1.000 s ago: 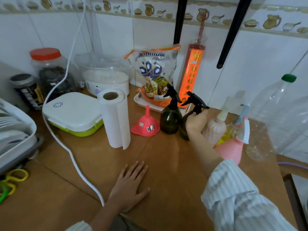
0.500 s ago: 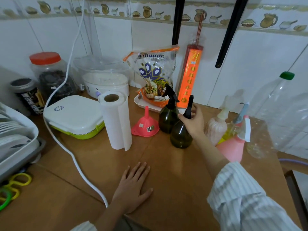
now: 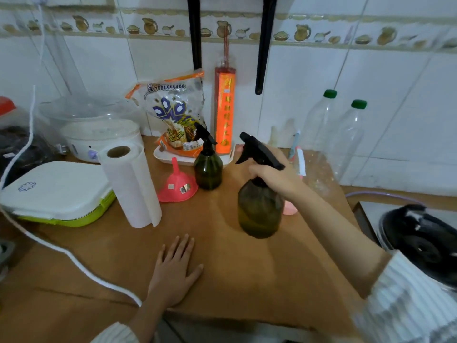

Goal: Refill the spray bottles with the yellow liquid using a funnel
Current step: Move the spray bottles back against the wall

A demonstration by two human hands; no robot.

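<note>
**Right hand on spray bottle neck, left hand flat on counter**

Right hand [image 3: 273,178], centre-right of frame: fingers curled round the neck of a dark olive translucent plastic spray bottle with black trigger head [image 3: 259,211]. Bottle is upright, nozzle pointing frame-left. Can't tell if its base touches the brown wooden counter [image 3: 222,276] or sits just above it.

Left hand [image 3: 173,271], lower centre: palm down on the counter, fingers straight and spread, gripping nothing.

Second dark olive spray bottle with black trigger [image 3: 207,167] stands upright at frame centre, apart from the held one. Pink plastic funnel [image 3: 176,186] sits upside down, spout up, just left of it, wide rim on the counter.

Left of the funnel: upright white paper towel roll [image 3: 131,186]. Further left: white-lidded box with lime green base [image 3: 57,194]. White cable [image 3: 74,258] runs across the counter lower left.

Back, against the tiled wall: printed snack bag [image 3: 173,112] on a white tray [image 3: 168,158], tall orange-red packet [image 3: 224,112], two clear empty plastic bottles with green caps [image 3: 331,134] upper right. A pink object [image 3: 290,209] is partly hidden behind the right forearm.
</note>
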